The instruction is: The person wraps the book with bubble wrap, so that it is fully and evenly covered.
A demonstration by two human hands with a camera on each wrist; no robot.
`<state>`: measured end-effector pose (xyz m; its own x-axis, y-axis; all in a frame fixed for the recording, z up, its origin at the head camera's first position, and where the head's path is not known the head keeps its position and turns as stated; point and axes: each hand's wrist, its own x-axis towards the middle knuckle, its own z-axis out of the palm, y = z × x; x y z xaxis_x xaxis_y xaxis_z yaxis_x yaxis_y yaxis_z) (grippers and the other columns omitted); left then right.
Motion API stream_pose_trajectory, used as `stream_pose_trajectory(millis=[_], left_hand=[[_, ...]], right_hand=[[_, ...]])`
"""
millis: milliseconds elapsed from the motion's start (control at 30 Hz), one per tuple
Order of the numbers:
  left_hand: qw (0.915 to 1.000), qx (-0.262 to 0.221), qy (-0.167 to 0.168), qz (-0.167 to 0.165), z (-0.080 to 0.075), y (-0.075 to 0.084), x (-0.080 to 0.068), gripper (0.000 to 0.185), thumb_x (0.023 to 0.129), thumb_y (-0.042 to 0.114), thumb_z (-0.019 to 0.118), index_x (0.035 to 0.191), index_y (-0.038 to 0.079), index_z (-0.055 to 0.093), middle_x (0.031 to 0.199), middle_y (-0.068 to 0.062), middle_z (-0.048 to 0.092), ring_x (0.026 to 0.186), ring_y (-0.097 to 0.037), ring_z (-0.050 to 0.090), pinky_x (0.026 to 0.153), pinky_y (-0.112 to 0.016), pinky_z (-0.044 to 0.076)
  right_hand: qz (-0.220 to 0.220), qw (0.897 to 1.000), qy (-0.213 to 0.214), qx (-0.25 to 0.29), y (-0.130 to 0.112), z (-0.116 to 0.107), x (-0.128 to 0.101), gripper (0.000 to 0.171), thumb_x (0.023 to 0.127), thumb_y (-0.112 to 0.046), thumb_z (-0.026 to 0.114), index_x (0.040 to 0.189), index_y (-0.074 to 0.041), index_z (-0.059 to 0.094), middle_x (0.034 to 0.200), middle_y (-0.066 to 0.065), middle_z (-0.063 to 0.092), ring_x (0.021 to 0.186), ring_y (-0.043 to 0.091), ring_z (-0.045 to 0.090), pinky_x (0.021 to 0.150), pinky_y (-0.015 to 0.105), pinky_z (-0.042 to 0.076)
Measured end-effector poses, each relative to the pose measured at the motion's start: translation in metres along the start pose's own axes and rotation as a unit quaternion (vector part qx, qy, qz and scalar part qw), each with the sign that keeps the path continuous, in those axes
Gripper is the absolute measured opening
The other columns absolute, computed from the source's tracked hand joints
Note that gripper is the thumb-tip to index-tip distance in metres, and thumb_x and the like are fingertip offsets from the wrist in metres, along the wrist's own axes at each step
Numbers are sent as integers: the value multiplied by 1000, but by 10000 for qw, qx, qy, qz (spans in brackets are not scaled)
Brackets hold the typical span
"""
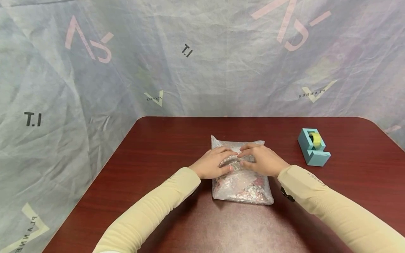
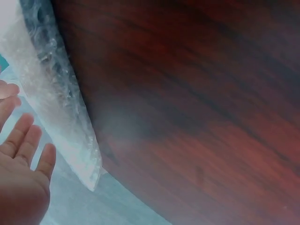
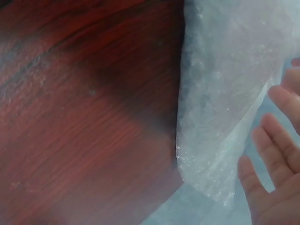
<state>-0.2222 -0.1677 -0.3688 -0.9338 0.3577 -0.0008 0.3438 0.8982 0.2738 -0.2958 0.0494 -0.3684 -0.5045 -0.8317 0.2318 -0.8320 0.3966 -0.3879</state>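
Note:
A flat package in clear bubble wrap (image 1: pixel 243 189) lies on the table, with something reddish and patterned showing through it. My left hand (image 1: pixel 215 163) is over its left half and my right hand (image 1: pixel 264 161) over its right half, fingertips close together near the middle. In the left wrist view, the fingers of the left hand (image 2: pixel 26 173) are extended beside the bubble-wrap edge. The right wrist view has the right hand (image 3: pixel 276 183) with spread, slightly bent fingers along the other edge. Whether the fingertips press on the wrap is hard to tell.
A light-blue tape dispenser (image 1: pixel 316 160) with a yellow tape roll (image 1: pixel 315 139) stands to the right of the package. The dark red wooden table (image 1: pixel 152 151) ends at the back against a grey printed cloth (image 1: pixel 202 80), which also hangs on the left.

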Motion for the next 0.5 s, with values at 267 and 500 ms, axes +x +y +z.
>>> stream_pose_trajectory(millis=[267,500], left_hand=[[9994,297,133,-136,-1,3,2,48,106,30,57,152,19,49,157,-5,43,146,-24,37,119,-50,28],[9977,607,176,-257,-2,6,2,47,107,28,55,152,17,48,157,-5,43,145,-23,38,118,-48,30]], right_hand=[[-280,9971,521,-470,3,5,1,19,92,-10,75,110,-4,78,121,16,67,96,30,71,82,49,57],[-393,9949,723,-578,4,5,0,18,91,-3,75,108,-3,77,117,16,68,98,32,70,81,48,57]])
